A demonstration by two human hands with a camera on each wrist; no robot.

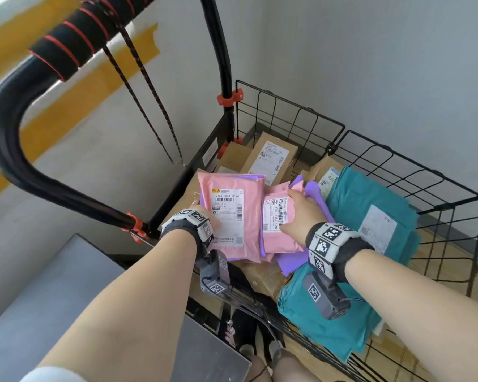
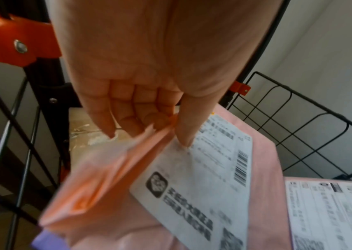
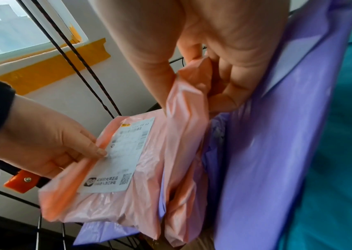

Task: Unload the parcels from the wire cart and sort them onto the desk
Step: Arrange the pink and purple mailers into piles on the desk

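Right, both hands are down in the wire cart (image 1: 414, 172), each grasping a pink mailer. My left hand (image 1: 204, 216) pinches the near edge of the larger pink parcel (image 1: 232, 216); its wrist view shows what the head view hides, the thumb (image 2: 188, 125) pressed on the white label (image 2: 202, 177) and the fingers curled under the folded flap. My right hand (image 1: 301, 213) grips the smaller pink parcel (image 1: 276, 224); only the right wrist view shows its fingers (image 3: 230, 84) bunching the crumpled top of the bag. Just beside and under them lie purple mailers (image 1: 312, 194), seen as a broad purple sheet from the right wrist. Only the head view takes in the teal bags (image 1: 370, 210), the brown boxes (image 1: 271, 158) further back, the padded handle (image 1: 75, 42), and the grey surface (image 1: 53, 299) at lower left.
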